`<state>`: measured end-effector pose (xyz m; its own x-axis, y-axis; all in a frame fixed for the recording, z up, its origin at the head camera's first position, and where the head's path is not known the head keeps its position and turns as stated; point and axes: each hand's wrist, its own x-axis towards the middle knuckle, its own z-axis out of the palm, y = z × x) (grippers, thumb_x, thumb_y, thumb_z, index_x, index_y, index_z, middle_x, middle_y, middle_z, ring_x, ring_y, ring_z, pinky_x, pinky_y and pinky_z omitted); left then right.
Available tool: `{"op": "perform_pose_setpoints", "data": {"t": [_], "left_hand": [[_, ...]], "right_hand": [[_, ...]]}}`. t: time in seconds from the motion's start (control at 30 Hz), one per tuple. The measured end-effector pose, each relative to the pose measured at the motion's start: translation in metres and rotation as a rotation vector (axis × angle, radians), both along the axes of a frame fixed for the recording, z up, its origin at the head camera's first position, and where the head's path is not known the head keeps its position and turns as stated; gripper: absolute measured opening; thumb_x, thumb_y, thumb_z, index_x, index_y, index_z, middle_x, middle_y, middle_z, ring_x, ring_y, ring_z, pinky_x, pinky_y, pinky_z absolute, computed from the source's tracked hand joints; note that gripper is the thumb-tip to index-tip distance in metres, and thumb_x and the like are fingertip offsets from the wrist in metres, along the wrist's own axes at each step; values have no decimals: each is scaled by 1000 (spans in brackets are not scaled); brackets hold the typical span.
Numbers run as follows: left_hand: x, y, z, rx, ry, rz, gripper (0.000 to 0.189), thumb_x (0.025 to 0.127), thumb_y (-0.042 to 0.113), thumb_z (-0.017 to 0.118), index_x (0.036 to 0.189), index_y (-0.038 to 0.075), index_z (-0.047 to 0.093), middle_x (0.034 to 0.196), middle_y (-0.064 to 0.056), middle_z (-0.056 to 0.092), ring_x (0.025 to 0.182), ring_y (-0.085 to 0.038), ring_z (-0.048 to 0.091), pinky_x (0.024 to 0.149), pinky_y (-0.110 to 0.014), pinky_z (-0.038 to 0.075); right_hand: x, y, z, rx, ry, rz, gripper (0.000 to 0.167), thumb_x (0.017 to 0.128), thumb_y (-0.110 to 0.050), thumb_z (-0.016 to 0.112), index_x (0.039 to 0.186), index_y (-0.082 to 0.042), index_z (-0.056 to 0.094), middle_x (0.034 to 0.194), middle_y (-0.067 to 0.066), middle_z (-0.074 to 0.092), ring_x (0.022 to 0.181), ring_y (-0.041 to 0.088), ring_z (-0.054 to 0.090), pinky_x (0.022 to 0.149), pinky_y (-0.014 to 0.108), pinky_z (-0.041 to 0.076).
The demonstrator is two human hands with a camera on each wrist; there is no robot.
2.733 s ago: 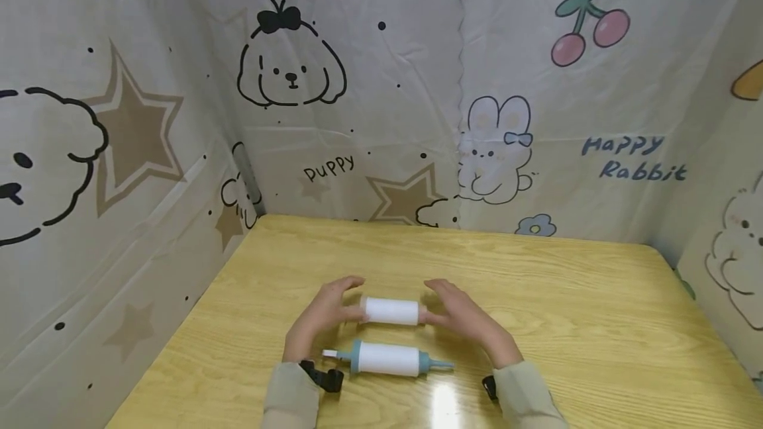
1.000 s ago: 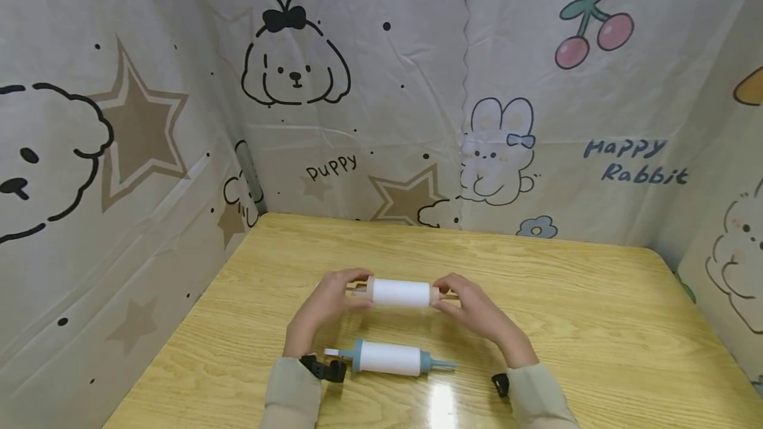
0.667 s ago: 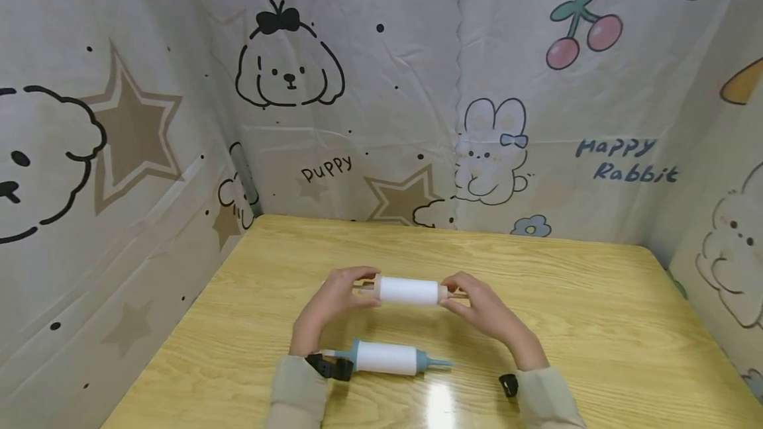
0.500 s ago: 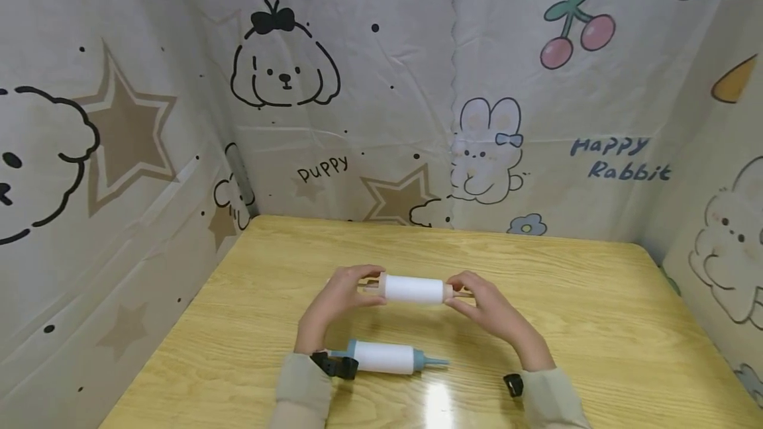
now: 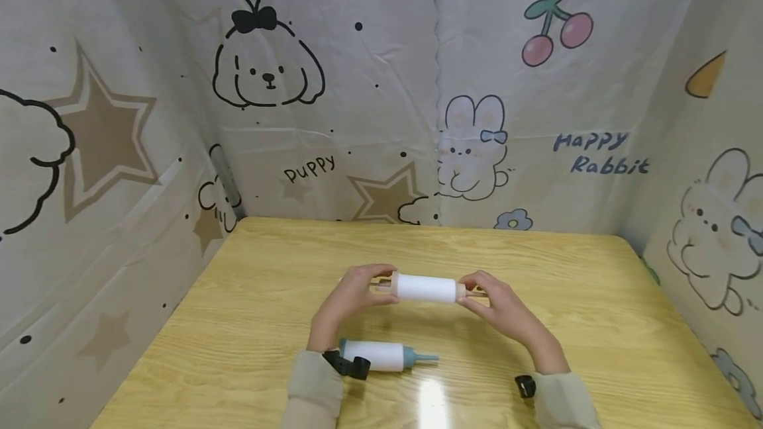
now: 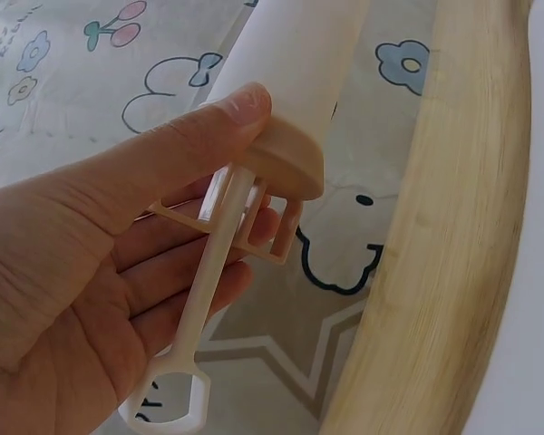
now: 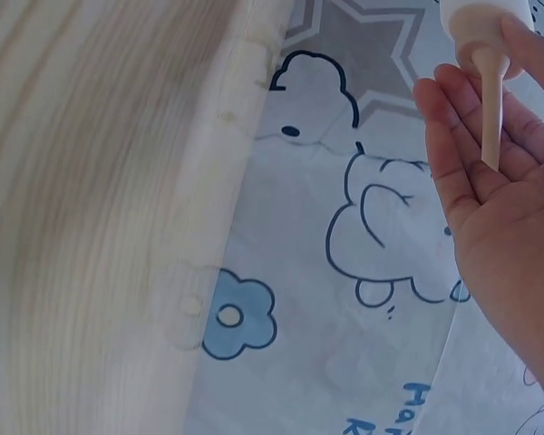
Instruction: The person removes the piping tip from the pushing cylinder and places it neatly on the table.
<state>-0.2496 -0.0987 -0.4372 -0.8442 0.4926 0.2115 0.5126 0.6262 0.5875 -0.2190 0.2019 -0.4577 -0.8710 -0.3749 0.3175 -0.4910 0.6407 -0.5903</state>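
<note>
A white tube with cream end caps (image 5: 426, 288) is held level a little above the wooden table (image 5: 572, 296), between both hands. My left hand (image 5: 352, 290) grips its plunger end: the thumb (image 6: 190, 145) presses the cream cap and the fingers curl behind the cream plunger (image 6: 208, 272). My right hand (image 5: 501, 306) holds the other end, with the cream nozzle (image 7: 491, 109) lying over its fingers (image 7: 462, 154). A second white tube with blue caps and a blue nozzle (image 5: 381, 355) lies on the table just in front of my wrists.
Cartoon-printed sheets (image 5: 381, 118) wall in the table at the back and on both sides. Black wrist mounts (image 5: 348, 366) sit on both sleeves, and the left one overlaps the blue tube's left end. Bare wood lies to the left, right and behind the hands.
The cream-capped tube lay on the table with an open hand at each end; both hands now hold it lifted off the wood. Over the last second it has barely moved.
</note>
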Motion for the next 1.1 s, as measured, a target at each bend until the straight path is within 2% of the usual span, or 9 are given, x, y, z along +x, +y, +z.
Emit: {"op": "perform_pose_setpoints", "data": {"t": [0.17,0.43,0.53,0.63,0.8,0.93,1.0,1.1], "left_hand": [[-1,4,-1,10,9,-18,55,80,27,80,129,6,63,125,-12,68,109,-27,69,92,-38,58],[0,7,-2,41,-19,-19,56,80,25,81,129,3,62,126,-13,67,110,-28,68,92,-39,58],[1,8,-2,41,-19,-12,55,80,25,81,128,5,63,126,-13,68,109,-27,68,91,-39,58],[1,8,-2,33,-5,1,54,80,26,81,128,7,63,127,-11,68,110,-26,68,93,-40,58],[1,8,-2,27,20,11,54,80,27,81,128,10,64,128,-10,67,112,-28,66,95,-42,56],[1,9,-1,29,26,4,53,80,27,81,127,9,64,127,-10,68,110,-28,67,93,-41,57],[2,10,-1,25,30,4,53,79,27,81,126,9,64,126,-10,68,110,-27,67,92,-40,57],[2,11,0,19,35,2,53,79,26,82,126,9,65,125,-9,68,109,-25,68,91,-39,58]], "right_hand": [[1,4,1,10,5,-14,26,91,-21,69,114,-11,63,106,1,66,102,25,64,84,43,57],[1,6,0,1,-15,-10,24,92,-22,68,114,-13,63,106,-1,66,100,21,60,84,42,55],[0,7,-1,-47,-45,-27,26,92,-22,68,115,-11,63,106,2,67,101,21,61,85,42,55],[-3,8,-3,-140,-132,-67,29,96,-26,63,119,-8,61,111,8,67,103,22,62,87,40,54],[-11,13,-4,-308,-358,-130,45,104,-38,46,122,0,60,116,17,66,97,17,63,85,37,56],[-17,18,-8,-378,-492,-69,56,105,-40,39,113,11,62,101,24,68,82,20,67,76,39,59],[-18,19,-11,-391,-529,-32,56,105,-39,40,106,11,64,90,20,69,76,21,68,71,40,60],[-18,20,-14,-391,-544,23,52,105,-35,42,102,12,64,82,8,68,74,20,67,69,39,60]]}}
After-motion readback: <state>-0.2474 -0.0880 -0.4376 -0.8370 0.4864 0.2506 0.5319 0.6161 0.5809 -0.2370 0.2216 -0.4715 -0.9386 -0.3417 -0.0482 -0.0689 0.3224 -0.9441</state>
